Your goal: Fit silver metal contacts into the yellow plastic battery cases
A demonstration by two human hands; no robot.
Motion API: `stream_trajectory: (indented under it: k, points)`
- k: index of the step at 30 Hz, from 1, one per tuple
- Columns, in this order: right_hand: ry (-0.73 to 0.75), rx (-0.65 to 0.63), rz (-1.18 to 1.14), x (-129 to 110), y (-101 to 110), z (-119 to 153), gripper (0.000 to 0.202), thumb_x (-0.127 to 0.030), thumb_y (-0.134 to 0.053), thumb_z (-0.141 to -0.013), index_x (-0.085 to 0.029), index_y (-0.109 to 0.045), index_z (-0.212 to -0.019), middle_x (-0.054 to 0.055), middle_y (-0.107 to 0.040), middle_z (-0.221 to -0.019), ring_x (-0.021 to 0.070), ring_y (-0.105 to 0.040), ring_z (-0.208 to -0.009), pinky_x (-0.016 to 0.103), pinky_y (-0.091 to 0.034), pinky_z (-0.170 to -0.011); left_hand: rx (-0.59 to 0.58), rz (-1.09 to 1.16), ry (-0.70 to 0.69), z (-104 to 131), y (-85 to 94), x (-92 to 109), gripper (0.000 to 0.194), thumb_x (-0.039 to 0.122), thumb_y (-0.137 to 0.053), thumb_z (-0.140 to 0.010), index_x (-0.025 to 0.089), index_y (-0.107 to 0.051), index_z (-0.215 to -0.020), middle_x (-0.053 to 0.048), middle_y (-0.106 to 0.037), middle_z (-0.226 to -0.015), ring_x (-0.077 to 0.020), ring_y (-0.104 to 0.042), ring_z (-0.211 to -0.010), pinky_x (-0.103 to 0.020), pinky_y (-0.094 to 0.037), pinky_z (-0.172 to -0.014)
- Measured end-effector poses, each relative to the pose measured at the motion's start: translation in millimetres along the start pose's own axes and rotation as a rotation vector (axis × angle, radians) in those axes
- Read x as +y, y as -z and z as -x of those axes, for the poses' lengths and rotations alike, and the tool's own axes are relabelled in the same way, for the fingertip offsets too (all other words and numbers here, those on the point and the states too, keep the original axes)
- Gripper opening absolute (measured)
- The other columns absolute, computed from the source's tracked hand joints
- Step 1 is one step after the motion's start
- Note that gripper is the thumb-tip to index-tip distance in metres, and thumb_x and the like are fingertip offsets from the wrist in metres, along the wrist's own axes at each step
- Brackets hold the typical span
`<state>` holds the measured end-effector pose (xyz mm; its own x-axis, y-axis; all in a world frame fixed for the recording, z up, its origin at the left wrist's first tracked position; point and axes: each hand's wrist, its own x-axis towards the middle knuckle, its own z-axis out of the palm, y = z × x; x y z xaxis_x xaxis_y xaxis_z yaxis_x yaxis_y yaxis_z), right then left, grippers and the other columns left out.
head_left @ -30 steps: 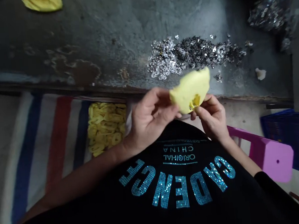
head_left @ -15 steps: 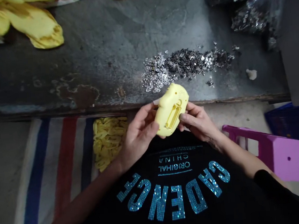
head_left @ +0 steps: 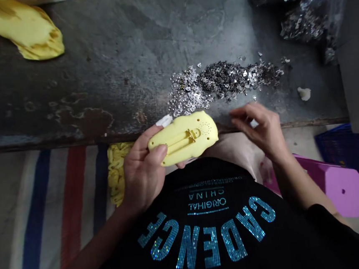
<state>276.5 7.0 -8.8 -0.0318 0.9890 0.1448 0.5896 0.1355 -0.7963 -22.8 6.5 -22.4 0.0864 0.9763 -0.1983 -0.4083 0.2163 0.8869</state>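
A yellow plastic shell (head_left: 184, 140) with a long slot and small holes lies tilted in my left hand (head_left: 146, 168), thumb on its face and fingers beneath. White material pokes out by my left fingertips. My right hand (head_left: 259, 129) is over the table's front edge, right of the shell and apart from it. Its fingers are bent, with thumb and forefinger slightly apart, and no object shows between the tips. Just beyond both hands, small shiny metal pieces (head_left: 221, 80) lie in a loose, spread-out pile.
Larger yellow parts (head_left: 35, 32) lie on the dark table (head_left: 106, 53) at the back left. Clear bags of metal pieces (head_left: 301, 23) stand back right, near a small white lump (head_left: 304, 93). Below are a striped sheet (head_left: 69, 202), yellow pieces (head_left: 116, 177), a purple stool (head_left: 343, 191) and a blue crate (head_left: 354, 157).
My right hand has let go of the shell and moved right, over the table edge. The shell has turned from steeply slanted to nearly level in my left hand.
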Motion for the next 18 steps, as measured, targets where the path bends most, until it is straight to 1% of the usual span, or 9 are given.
stream_trajectory:
  k: [1, 2, 3, 5, 6, 8, 12, 15, 18]
  points:
    - [0.044, 0.086, 0.192, 8.9, 4.9, -8.5, 0.009, -0.03, -0.077, -0.107, -0.028, -0.085, -0.11, 0.006, -0.083, -0.105, 0.0252, -0.075, -0.098, 0.043, -0.056, -0.089, -0.001, 0.025, 0.027, -3.1, 0.2, 2.0, 0.032, 0.029, -0.091, -0.094, 0.023, -0.086, -0.125, -0.009, -0.091, -0.119, -0.0335, -0.087, -0.111, -0.039, -0.078, -0.078]
    - [0.07, 0.138, 0.351, 17.3, 6.9, -16.9, 0.009, -0.03, -0.075, -0.107, -0.028, -0.085, -0.11, 0.006, -0.081, -0.105, 0.0273, -0.073, -0.1, 0.046, -0.054, -0.092, 0.0, 0.035, 0.059, -5.3, 0.8, 3.7, 0.031, 0.029, -0.092, -0.093, 0.024, -0.087, -0.122, -0.009, -0.091, -0.118, -0.0334, -0.087, -0.111, -0.038, -0.077, -0.076]
    - [0.081, 0.156, 0.472, 24.5, 6.6, -24.7, 0.01, -0.03, -0.075, -0.108, -0.029, -0.084, -0.112, 0.007, -0.081, -0.107, 0.0292, -0.072, -0.103, 0.048, -0.052, -0.095, 0.005, 0.037, 0.09, -6.7, 1.7, 5.3, 0.03, 0.03, -0.092, -0.092, 0.024, -0.087, -0.121, -0.009, -0.09, -0.119, -0.0333, -0.087, -0.111, -0.037, -0.077, -0.074]
    - [0.085, 0.13, 0.616, 33.2, 1.6, -36.6, 0.013, -0.033, -0.074, -0.108, -0.03, -0.082, -0.118, 0.008, -0.081, -0.112, 0.0321, -0.07, -0.109, 0.05, -0.05, -0.098, 0.018, 0.032, 0.129, -7.0, 3.9, 7.4, 0.03, 0.032, -0.092, -0.091, 0.025, -0.087, -0.12, -0.01, -0.09, -0.12, -0.0336, -0.087, -0.109, -0.035, -0.075, -0.068]
    - [0.089, 0.108, 0.648, 34.6, -1.2, -40.0, 0.013, -0.033, -0.073, -0.109, -0.031, -0.082, -0.119, 0.008, -0.082, -0.113, 0.0327, -0.069, -0.11, 0.05, -0.048, -0.098, 0.02, 0.027, 0.148, -6.3, 5.0, 8.1, 0.031, 0.032, -0.092, -0.092, 0.025, -0.087, -0.122, -0.011, -0.09, -0.121, -0.0336, -0.087, -0.107, -0.035, -0.075, -0.066]
    - [0.102, 0.072, 0.651, 33.0, -3.8, -41.6, 0.011, -0.031, -0.07, -0.11, -0.03, -0.08, -0.113, 0.007, -0.081, -0.108, 0.0319, -0.068, -0.108, 0.049, -0.046, -0.097, 0.006, 0.029, 0.179, -4.2, 7.1, 9.1, 0.034, 0.032, -0.092, -0.091, 0.025, -0.087, -0.124, -0.01, -0.09, -0.121, -0.0324, -0.087, -0.098, -0.034, -0.073, -0.061]
    - [0.096, 0.008, 0.549, 27.2, 6.8, -31.2, 0.012, -0.028, -0.066, -0.108, -0.028, -0.077, -0.103, 0.004, -0.081, -0.1, 0.0285, -0.07, -0.1, 0.045, -0.044, -0.093, -0.046, 0.065, 0.277, -1.3, 8.2, 10.1, 0.033, 0.028, -0.094, -0.089, 0.025, -0.088, -0.121, -0.007, -0.091, -0.118, -0.0307, -0.087, -0.087, -0.032, -0.07, -0.054]
    - [0.051, 0.036, 0.576, 29.1, 18.8, -22.4, 0.011, -0.029, -0.067, -0.106, -0.027, -0.076, -0.101, 0.006, -0.081, -0.099, 0.0295, -0.07, -0.099, 0.045, -0.042, -0.092, -0.044, 0.084, 0.35, -1.9, 5.2, 9.0, 0.032, 0.026, -0.098, -0.086, 0.025, -0.089, -0.117, -0.007, -0.092, -0.115, -0.0284, -0.087, -0.079, -0.029, -0.068, -0.049]
    - [0.01, 0.079, 0.666, 32.7, 27.1, -15.5, 0.014, -0.03, -0.065, -0.108, -0.027, -0.076, -0.1, 0.007, -0.08, -0.097, 0.0304, -0.068, -0.097, 0.047, -0.041, -0.092, -0.081, 0.091, 0.383, -3.1, 1.5, 7.1, 0.032, 0.026, -0.097, -0.086, 0.026, -0.09, -0.117, -0.007, -0.092, -0.112, -0.0254, -0.084, -0.07, -0.03, -0.068, -0.047]
